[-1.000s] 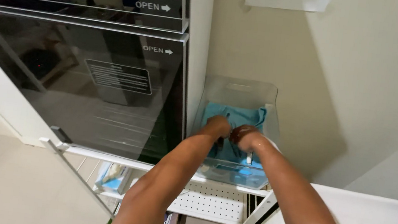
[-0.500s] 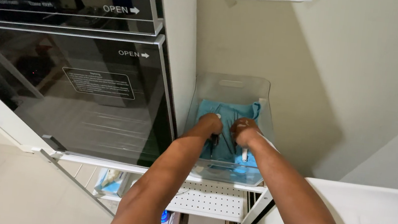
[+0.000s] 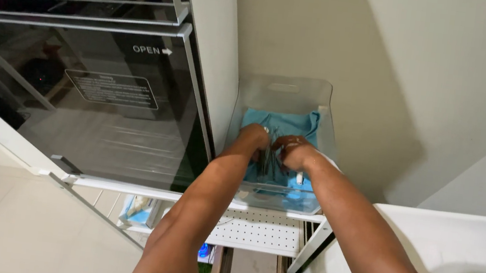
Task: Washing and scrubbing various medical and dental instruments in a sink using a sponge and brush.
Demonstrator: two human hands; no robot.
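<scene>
The blue cloth point(image 3: 281, 126) lay inside the clear plastic bin point(image 3: 288, 93), which stood just right of the dark glass cabinet point(image 3: 78, 73) on a white perforated shelf point(image 3: 256, 234). Left hand point(image 3: 255, 139) and right hand point(image 3: 292, 152) were curled, gripping its folds; bin walls hemmed them in.

Fingertips point(image 3: 266, 151) buried among blurred instruments point(image 3: 269, 158)
</scene>
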